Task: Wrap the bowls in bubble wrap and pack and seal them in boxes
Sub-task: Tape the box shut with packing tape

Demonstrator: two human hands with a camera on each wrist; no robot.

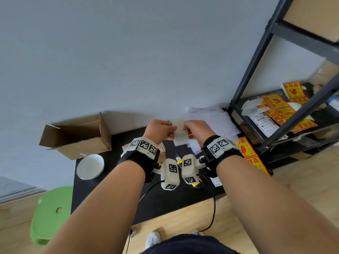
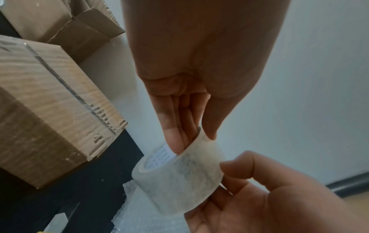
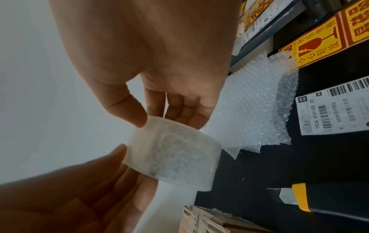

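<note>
Both hands hold a roll of clear packing tape up above the black table. My left hand grips the roll with fingers inside its core and the thumb on the outside. My right hand pinches the roll's outer face between thumb and fingers. A white bowl sits bare on the table's left, in front of an open cardboard box. A closed, taped box stands under my left wrist. Bubble wrap sheets lie at the back right.
A yellow utility knife and a shipping label lie on the table near my right wrist. Yellow fragile stickers hang over the table's right edge. A black shelf stands to the right, and a green stool to the left.
</note>
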